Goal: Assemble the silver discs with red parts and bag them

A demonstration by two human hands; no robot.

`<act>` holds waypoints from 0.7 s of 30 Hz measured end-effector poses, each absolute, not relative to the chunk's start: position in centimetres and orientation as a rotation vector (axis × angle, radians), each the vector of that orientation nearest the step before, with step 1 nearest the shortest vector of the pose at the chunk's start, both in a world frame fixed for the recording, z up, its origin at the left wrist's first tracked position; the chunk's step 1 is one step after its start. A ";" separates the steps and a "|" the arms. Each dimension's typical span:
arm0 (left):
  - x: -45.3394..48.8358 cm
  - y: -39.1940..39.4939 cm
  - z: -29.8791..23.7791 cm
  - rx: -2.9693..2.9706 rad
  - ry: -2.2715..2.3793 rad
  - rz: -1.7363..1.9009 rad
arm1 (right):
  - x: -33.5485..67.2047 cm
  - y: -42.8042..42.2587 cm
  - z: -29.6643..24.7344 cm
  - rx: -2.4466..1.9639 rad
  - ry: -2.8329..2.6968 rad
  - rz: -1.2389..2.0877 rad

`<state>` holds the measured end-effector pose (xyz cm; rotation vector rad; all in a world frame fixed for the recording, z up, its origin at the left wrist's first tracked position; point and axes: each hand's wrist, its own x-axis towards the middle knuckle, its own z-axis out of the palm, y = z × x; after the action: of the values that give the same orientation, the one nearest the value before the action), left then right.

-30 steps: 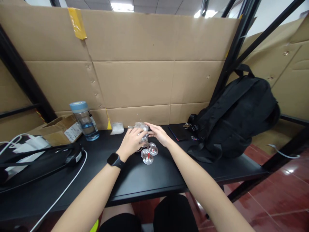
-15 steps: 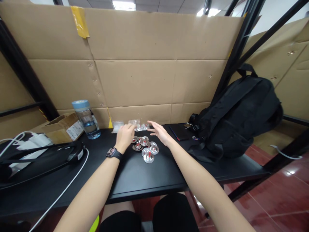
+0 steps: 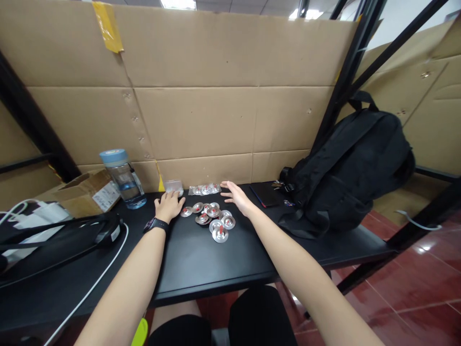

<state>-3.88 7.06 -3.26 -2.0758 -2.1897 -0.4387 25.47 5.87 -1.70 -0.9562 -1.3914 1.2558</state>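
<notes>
Black tabletop (image 3: 194, 269) extends from metal discs (image 3: 213, 212) to its front edge; left hand (image 3: 167, 207) at plastic bag (image 3: 174, 186), right hand (image 3: 236, 198) beside wrapped discs (image 3: 204, 190), fingers of both apart.

Black tabletop (image 3: 194, 269), metal discs (image 3: 213, 212), bagged discs (image 3: 205, 190), bottle (image 3: 127, 187), cardboard box (image 3: 84, 194), backpack (image 3: 355, 168)

My L hand (image 3: 167, 206), palm down, fingers spread, is at a small clear plastic bag (image 3: 173, 186); contact unclear. My R hand (image 3: 236, 197), holding nothing, is nr a clear packet (image 3: 205, 190) of metal discs. Loose metal discs (image 3: 213, 212) w/ red centres lie btwn on the blk table (image 3: 216, 264); blue-lidded bottle (image 3: 126, 182) far L, blk backpack (image 3: 345, 178) R.
</notes>
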 end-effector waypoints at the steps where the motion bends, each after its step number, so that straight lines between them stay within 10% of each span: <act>1: -3.9 7.1 -3.4 -2.075 -2.196 -0.439 | 25.5 5.9 -1.8 -0.960 -1.397 1.256; 12: -4.1 6.8 -3.3 -2.095 -2.211 -0.479 | 25.1 5.5 -2.6 -1.194 -2.048 0.540; 21: -3.4 6.4 -3.0 -2.013 -2.173 -0.486 | 23.3 6.0 -2.8 -1.455 -2.252 0.575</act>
<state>-3.38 6.36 -2.97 -2.0130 -2.1733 -0.4863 23.32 6.01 -2.78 -1.4553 -2.2517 0.5753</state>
